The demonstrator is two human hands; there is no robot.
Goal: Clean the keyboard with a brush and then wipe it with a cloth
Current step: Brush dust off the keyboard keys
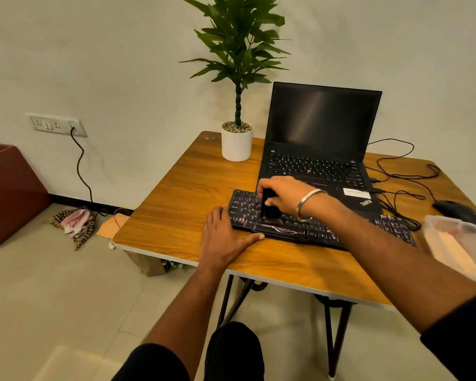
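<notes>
The wooden tabletop (176, 204) carries a black Zebronics keyboard (294, 224) just in front of the open ThinkPad laptop (322, 149). The keyboard looks rigid and light, likely to slide, best steadied at its left end. There the left hand (223, 237) lies flat, fingers relaxed. The right hand (283, 198) grasps a dark brush (268, 209) over the keys.

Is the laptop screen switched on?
No, the laptop stands open behind the keyboard, but its screen is dark and shows only a faint reflection.
</notes>
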